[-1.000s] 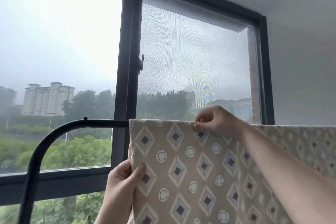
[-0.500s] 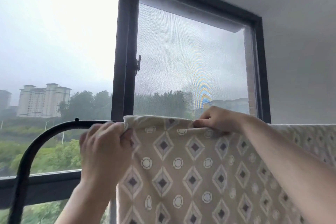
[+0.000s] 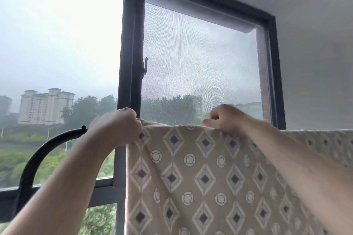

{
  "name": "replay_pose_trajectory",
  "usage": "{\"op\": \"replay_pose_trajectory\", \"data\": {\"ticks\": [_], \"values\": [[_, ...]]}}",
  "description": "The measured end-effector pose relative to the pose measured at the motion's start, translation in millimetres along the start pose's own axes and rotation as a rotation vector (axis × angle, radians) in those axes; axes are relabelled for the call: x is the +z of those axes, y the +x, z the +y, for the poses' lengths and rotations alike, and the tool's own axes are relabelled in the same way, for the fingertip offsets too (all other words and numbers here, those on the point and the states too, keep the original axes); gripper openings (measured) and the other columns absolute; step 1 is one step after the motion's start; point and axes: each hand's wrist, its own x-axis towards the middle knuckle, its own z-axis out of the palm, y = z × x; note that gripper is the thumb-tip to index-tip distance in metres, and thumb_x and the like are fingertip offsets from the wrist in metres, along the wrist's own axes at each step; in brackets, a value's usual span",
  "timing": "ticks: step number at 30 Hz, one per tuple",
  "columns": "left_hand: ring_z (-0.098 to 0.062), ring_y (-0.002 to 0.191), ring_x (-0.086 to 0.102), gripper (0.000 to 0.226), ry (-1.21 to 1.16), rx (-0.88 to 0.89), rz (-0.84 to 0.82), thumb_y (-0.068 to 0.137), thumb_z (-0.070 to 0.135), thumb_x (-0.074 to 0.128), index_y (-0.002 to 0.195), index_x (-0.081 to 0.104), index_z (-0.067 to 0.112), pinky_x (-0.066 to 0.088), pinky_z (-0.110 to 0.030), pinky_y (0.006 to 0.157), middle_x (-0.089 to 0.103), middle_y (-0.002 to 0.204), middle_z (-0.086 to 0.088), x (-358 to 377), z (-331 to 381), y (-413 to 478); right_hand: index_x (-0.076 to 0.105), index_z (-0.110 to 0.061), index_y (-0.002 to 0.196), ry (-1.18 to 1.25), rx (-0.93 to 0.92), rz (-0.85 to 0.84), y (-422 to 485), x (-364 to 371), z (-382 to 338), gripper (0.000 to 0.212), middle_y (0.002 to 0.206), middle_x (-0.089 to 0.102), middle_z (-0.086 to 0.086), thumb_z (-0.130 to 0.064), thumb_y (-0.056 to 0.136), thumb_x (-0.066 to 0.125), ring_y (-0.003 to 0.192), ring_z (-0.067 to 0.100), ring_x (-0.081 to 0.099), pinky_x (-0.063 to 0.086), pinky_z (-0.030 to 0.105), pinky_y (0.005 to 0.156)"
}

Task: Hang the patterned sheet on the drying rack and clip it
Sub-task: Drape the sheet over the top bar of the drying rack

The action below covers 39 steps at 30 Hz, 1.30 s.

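Clenching the sheet [image 3: 191, 177] along its top: left hand [image 3: 116, 127] at the corner, right hand [image 3: 226, 119] toward 3 o'clock; bare rack [image 3: 46, 148] continues toward 9 o'clock.

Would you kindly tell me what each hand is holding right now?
The left hand grips the top corner of the sheet.
The right hand pinches the sheet's top edge.

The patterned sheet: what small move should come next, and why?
Probably the left hand should draw the corner it grips leftward along the rack bar: the sheet ripples between it and the right hand, and no clip is in view.
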Motion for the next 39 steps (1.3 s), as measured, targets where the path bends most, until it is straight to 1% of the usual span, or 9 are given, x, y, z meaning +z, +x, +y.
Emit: {"op": "replay_pose_trajectory", "data": {"ticks": [8,13,17,20,23,27,29,30,39], "values": [[-0.026,0.084,0.061,0.015,0.023,-0.073,-0.033,0.084,0.025,0.046,0.082,0.056,0.015,0.051,-0.039,0.083,0.064,0.088,-0.005,-2.3,17.4,-3.7,0.056,-0.012,0.059,0.063,-0.102,-0.021,-26.0,18.4,-12.7,0.064,0.064,0.063,0.009,-0.059,0.098,0.035,0.061,0.017,0.056,0.046,0.036,0.07],[-0.006,0.082,0.057,0.024,0.107,0.216,-0.061,0.097,0.043,0.037,0.088,0.058,0.036,0.049,-0.031,0.074,0.06,0.085,0.019,-4.4,1.2,-18.1,0.042,-0.014,0.057,-0.014,-0.163,-0.014,-26.1,14.9,-10.4,0.062,0.061,0.049,0.006,-0.06,0.098,0.03,0.063,0.021,0.047,0.036,0.035,0.064],[-0.001,0.066,0.058,0.02,0.112,0.33,-0.01,0.091,0.054,0.046,0.077,0.057,0.043,0.051,-0.029,0.062,0.062,0.067,0.018,-2.4,-22.9,-14.9,0.056,-0.016,0.07,-0.062,-0.241,0.055,-33.1,19.6,-4.9,0.076,0.064,0.058,-0.003,-0.083,0.077,0.021,0.067,0.019,0.058,0.046,0.038,0.065],[-0.012,0.065,0.064,0.027,-0.029,0.238,-0.109,0.089,0.056,0.045,0.07,0.063,0.048,0.055,-0.037,0.066,0.065,0.062,0.012,-9.8,-31.5,-8.5,0.048,-0.017,0.067,-0.091,-0.3,0.108,-35.5,22.5,-7.6,0.069,0.059,0.051,-0.005,-0.082,0.076,0.025,0.059,0.016,0.051,0.04,0.035,0.059],[-0.013,0.057,0.058,0.034,-0.146,0.181,-0.219,0.099,0.032,0.048,0.073,0.069,0.029,0.046,-0.027,0.055,0.063,0.053,0.011,-16.4,-32.8,-2.1,0.045,-0.019,0.064,-0.056,-0.329,0.106,-36.0,21.7,-10.0,0.064,0.056,0.046,-0.006,-0.079,0.08,0.031,0.054,0.013,0.045,0.036,0.034,0.056],[-0.004,0.078,0.06,0.021,-0.197,0.348,-0.249,0.09,0.035,0.062,0.108,0.06,0.047,0.05,-0.028,0.069,0.063,0.094,0.025,-13.8,-30.6,-0.5,0.042,-0.02,0.063,-0.081,-0.308,0.1,-37.1,22.6,-10.5,0.058,0.056,0.047,-0.007,-0.074,0.084,0.045,0.053,0.008,0.042,0.034,0.033,0.056],[-0.006,0.07,0.06,0.004,-0.104,0.429,-0.208,0.081,0.041,0.066,0.079,0.063,0.042,0.051,-0.042,0.071,0.065,0.077,0.02,-5.5,-27.8,2.1,0.039,-0.021,0.063,-0.151,-0.273,0.122,-37.7,25.0,-9.6,0.065,0.056,0.046,-0.007,-0.085,0.073,0.038,0.053,0.006,0.041,0.032,0.034,0.055],[-0.009,0.064,0.057,0.015,-0.045,0.418,-0.155,0.078,0.044,0.066,0.069,0.057,0.035,0.051,-0.043,0.067,0.062,0.067,0.014,-1.7,-24.7,1.2,0.039,-0.02,0.064,-0.176,-0.251,0.133,-37.9,26.3,-7.9,0.069,0.057,0.046,-0.007,-0.088,0.067,0.032,0.054,0.009,0.042,0.032,0.034,0.057],[-0.011,0.064,0.056,0.036,0.277,0.371,0.112,0.077,0.054,0.064,0.062,0.049,0.025,0.049,-0.03,0.057,0.058,0.065,0.01,16.7,-13.0,7.9,0.05,-0.027,0.069,-0.137,-0.125,-0.04,-26.0,24.2,-0.7,0.049,0.071,0.054,-0.012,-0.07,0.066,0.071,0.075,0.017,0.055,0.043,0.032,0.065]]}}
